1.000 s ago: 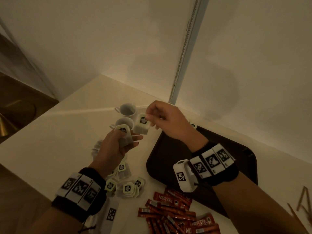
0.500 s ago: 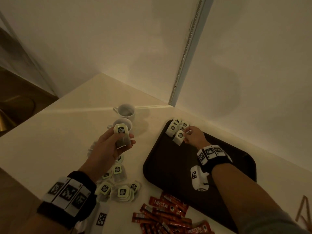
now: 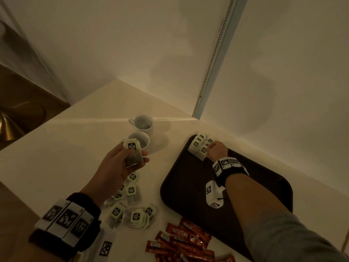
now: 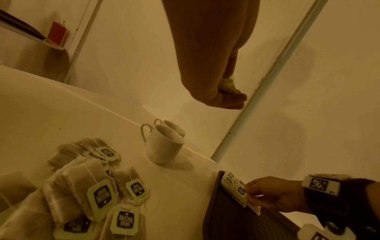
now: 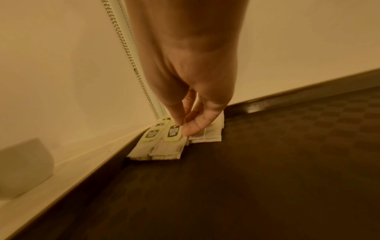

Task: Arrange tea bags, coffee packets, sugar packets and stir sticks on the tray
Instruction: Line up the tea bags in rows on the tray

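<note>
Far left we see a brass-coloured object (image 3: pixel 7 127) off the bench (image 3: pixel 56 148). Our left hand (image 3: pixel 120 163) is raised over the bench, fingers curled round one held tea bag (image 3: pixel 133 154), its tag up. Under and beside that wrist lies the loose pile of tea bags (image 3: pixel 130 205) on the bench, tags mixed, some overlapping. Behind the held bag stand two white cups (image 3: pixel 140 133), one right behind the other, close to the tray's left edge and partly hidden by the bag in head view. At front centre, red coffee packets (image 3: pixel 181 241) are heaped on the bench, touching the near edge of the tray (image 3: pixel 181 186). The tray is dark, sits right of the cups. In its far left corner sit the placed tea bags (image 5: pixel 162 142) in overlapping rows against the rim. Our right hand (image 5: pixel 191 97) is down on them, thumb and fingertips pinching the front bag at its tag. A bead chain (image 3: pixel 213 59) hangs on the wall behind the tray corner
</note>
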Demonstrator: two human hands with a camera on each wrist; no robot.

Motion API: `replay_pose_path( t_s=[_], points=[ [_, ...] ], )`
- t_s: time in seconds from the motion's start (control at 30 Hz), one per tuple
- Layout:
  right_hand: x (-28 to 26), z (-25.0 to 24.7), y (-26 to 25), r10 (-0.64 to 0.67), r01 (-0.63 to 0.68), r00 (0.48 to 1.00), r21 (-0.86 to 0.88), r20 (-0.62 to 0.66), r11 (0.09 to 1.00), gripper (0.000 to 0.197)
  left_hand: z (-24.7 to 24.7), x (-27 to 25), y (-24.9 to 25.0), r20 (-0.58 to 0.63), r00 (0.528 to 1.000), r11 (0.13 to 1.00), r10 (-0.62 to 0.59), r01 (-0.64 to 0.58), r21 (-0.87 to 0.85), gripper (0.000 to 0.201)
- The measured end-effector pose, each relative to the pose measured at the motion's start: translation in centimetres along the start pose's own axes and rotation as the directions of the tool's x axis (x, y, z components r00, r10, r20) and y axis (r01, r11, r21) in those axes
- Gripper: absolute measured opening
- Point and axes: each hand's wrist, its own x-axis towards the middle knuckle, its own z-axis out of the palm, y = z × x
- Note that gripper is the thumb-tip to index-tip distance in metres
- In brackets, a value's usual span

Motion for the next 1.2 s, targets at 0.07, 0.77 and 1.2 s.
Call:
replay_pose_path(
  t_s=[0.07,0.77,1.2],
  points=[
    [0.0,0.0,-0.2,0.002,-0.002,1.0,0.004,-0.017,1.0,0.013,0.0,0.0,-0.1,0.01,1.0,1.0,-0.003,0.003,-0.007,0.027],
    [-17.5,-4.9,-15.1,-0.873,0.732,0.483,0.518,0.062,0.442,0.016,0.3,-0.9,-0.9,0.156,0.957,0.94,0.245,-0.274,0.203,0.019],
    [-18.6,-5.9,-14.4,-0.891,0.798,0.45,0.425,0.051,0.428,0.007,0.5,-1.0,-0.5,0.163,0.934,0.922,0.318,-0.344,0.178,0.017]
  ],
)
